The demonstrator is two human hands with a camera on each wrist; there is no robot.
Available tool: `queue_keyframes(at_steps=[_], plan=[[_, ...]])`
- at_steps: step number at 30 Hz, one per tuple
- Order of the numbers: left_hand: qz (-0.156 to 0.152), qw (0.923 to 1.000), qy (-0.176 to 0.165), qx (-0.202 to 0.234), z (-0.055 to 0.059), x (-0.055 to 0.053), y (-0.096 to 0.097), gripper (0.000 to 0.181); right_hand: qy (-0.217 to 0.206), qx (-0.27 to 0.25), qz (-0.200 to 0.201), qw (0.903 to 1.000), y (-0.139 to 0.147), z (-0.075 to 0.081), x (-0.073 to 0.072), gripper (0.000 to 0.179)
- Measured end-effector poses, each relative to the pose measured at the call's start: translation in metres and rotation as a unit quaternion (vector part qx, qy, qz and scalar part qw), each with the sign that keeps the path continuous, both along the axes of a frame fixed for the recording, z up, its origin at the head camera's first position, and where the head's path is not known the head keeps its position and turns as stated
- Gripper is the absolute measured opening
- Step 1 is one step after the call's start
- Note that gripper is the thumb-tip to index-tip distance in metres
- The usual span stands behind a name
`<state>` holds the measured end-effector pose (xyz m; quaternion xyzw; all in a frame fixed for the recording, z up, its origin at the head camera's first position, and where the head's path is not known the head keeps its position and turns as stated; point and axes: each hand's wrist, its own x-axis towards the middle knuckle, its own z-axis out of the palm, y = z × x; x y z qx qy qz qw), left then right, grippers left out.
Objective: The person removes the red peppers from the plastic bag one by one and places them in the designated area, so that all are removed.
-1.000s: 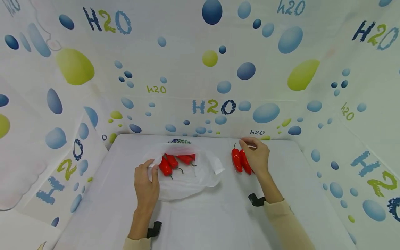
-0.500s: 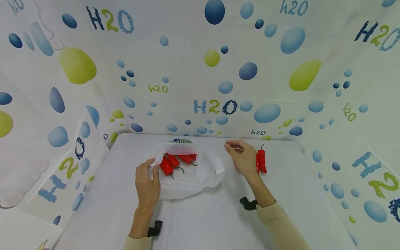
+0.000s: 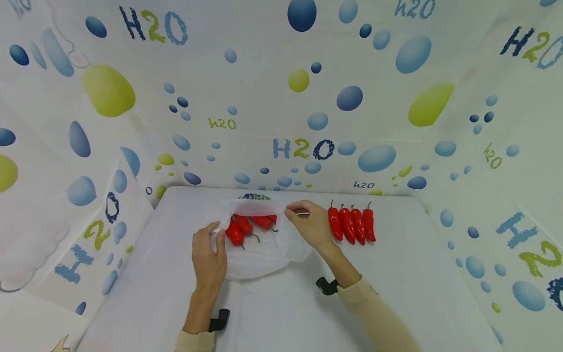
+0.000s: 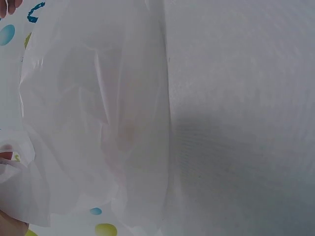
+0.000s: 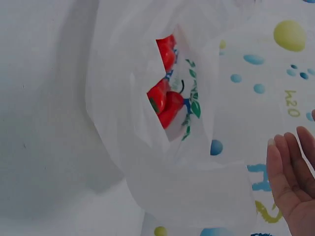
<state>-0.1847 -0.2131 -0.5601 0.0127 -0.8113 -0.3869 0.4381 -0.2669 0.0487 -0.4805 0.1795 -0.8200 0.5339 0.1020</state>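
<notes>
A white plastic bag [image 3: 264,259] lies on the table with its mouth spread, and several red peppers [image 3: 235,233] show inside it. My left hand [image 3: 208,256] grips the bag's left edge; in the left wrist view a finger [image 4: 6,155] shows through an opening in the plastic. My right hand [image 3: 310,225] hovers over the right edge of the bag, holding nothing. Its fingers [image 5: 290,157] look loosely bent in the right wrist view, where red peppers [image 5: 170,103] and a green leaf print [image 5: 195,108] appear in the bag.
Several red chili peppers [image 3: 350,225] lie side by side in a row to the right of the bag, stems pointing away. A patterned wall sheet [image 3: 325,122] rises behind the white table [image 3: 281,313].
My right hand has moved left from the row of peppers to the bag's right side, leaving the whole row in sight. My left hand has stayed at the bag's edge.
</notes>
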Motion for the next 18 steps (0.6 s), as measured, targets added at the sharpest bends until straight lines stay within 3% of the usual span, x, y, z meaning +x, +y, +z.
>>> queue_keyframes(at_steps=[8, 13, 18], plan=[[-0.002, 0.9999, -0.014, -0.001, 0.004, 0.002, -0.001, 0.032, -0.032, 0.092, 0.075, 0.9923, -0.024, -0.012, -0.001, 0.021], [0.003, 0.9999, -0.01, -0.002, 0.003, 0.001, -0.002, 0.031, -0.061, 0.146, 0.084, 0.9838, -0.038, -0.026, -0.007, 0.028], [0.003, 1.0, 0.007, -0.001, -0.001, -0.001, -0.001, 0.031, -0.068, 0.165, 0.086, 0.9802, -0.051, -0.04, -0.012, 0.034]])
